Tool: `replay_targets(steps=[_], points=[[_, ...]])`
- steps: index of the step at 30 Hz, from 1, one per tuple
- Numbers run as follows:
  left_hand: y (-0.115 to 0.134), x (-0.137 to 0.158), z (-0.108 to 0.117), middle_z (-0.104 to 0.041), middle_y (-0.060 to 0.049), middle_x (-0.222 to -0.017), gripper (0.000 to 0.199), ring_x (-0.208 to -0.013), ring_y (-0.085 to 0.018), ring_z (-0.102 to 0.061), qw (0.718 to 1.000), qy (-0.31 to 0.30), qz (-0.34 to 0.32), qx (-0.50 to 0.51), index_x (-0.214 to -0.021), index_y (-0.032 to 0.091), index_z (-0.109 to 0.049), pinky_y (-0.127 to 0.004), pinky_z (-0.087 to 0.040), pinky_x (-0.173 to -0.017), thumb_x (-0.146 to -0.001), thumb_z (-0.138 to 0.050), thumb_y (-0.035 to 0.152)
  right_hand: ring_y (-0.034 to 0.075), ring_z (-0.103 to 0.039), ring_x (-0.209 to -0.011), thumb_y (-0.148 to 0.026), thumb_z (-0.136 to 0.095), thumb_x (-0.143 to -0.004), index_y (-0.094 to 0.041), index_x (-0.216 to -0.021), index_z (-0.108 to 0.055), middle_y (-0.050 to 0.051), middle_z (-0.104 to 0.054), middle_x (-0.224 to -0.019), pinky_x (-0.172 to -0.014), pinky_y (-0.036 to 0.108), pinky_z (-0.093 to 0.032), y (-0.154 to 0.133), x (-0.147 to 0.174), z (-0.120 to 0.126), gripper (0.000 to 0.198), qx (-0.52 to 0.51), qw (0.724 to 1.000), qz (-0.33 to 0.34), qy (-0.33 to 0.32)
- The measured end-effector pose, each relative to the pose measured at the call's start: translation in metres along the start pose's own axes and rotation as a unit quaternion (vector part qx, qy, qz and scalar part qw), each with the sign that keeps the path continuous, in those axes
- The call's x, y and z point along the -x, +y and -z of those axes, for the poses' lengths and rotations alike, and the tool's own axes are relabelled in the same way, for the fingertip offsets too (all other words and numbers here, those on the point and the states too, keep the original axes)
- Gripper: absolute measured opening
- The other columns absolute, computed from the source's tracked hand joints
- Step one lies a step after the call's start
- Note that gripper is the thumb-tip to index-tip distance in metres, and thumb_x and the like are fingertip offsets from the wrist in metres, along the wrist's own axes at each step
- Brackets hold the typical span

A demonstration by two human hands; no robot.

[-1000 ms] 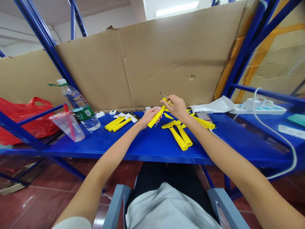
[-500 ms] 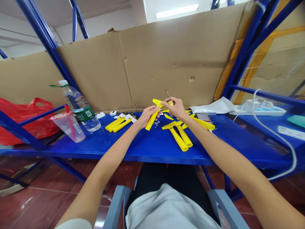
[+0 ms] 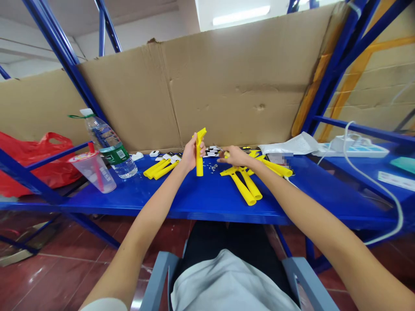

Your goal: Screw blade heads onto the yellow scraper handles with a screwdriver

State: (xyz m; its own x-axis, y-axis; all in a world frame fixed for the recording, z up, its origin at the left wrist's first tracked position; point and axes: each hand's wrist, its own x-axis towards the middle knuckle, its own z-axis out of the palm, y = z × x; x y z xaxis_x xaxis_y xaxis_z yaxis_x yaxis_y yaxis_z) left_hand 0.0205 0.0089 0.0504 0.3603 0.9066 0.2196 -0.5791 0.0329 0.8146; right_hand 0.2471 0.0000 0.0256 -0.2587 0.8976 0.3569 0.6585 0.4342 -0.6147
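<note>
Grasping a yellow handle (image 3: 199,163), left hand (image 3: 190,153) partly hidden behind it, right hand (image 3: 237,156) curled round a mostly covered tool (image 3: 227,154), small pieces (image 3: 214,167) nearby indistinct.

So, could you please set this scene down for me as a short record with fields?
Left hand: grips a yellow handle, held roughly upright
Right hand: holds a small tool, mostly hidden by the fingers
Between the hands: small loose parts on the blue table
By the right forearm: yellow T-shaped handles
Further left: yellow-handled pieces, a bottle, a cup, a red bag
Further right: a white pouch, a power strip
Behind: cardboard
</note>
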Motion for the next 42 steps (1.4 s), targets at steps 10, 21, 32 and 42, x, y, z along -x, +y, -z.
replay_targets(steps=[10,21,32,42], points=[[0.006,0.009,0.000,-0.031,0.003,-0.047,0.063,-0.033,-0.009,-0.027,0.988,-0.081,0.112,0.066,-0.060,0.023,-0.032,-0.023,-0.027,-0.036,-0.117,-0.033,0.049,0.015,-0.061,-0.048,-0.037,-0.083,-0.086,-0.020,-0.098,-0.076,-0.002,-0.069,-0.065,-0.052,0.025,-0.047,0.002,0.002,0.002,0.022,0.111,0.978,-0.026,-0.177],[-0.001,0.001,0.006,-0.042,0.003,-0.054,0.047,-0.032,-0.006,-0.030,0.990,-0.016,0.131,0.047,-0.079,0.017,-0.059,-0.019,-0.023,-0.032,-0.116,-0.036,0.035,0.015,-0.065,-0.053,-0.026,-0.075,-0.093,-0.018,-0.104,-0.078,0.004,-0.074,-0.079,-0.049,0.023,-0.047,-0.007,0.005,0.004,0.014,0.151,0.957,-0.042,-0.242],[-0.005,-0.012,0.021,-0.066,-0.008,-0.072,0.022,-0.047,-0.013,-0.057,0.978,0.164,0.100,0.085,-0.102,0.013,-0.064,-0.017,-0.032,-0.035,-0.098,-0.042,0.012,0.016,-0.066,-0.059,-0.019,-0.070,-0.097,-0.020,-0.105,-0.078,0.005,-0.081,-0.092,-0.055,0.025,-0.046,0.010,-0.001,-0.002,0.011,0.213,0.961,-0.018,-0.176],[-0.005,-0.015,0.021,-0.075,-0.012,-0.084,0.034,-0.053,-0.017,-0.067,0.977,0.165,0.113,0.080,-0.131,0.012,-0.058,-0.018,-0.036,-0.036,-0.102,-0.040,0.014,0.024,-0.078,-0.084,-0.039,-0.071,-0.103,-0.021,-0.112,-0.080,0.009,-0.084,-0.097,-0.076,0.028,-0.054,0.022,-0.005,0.009,0.022,0.254,0.958,-0.034,-0.130]])
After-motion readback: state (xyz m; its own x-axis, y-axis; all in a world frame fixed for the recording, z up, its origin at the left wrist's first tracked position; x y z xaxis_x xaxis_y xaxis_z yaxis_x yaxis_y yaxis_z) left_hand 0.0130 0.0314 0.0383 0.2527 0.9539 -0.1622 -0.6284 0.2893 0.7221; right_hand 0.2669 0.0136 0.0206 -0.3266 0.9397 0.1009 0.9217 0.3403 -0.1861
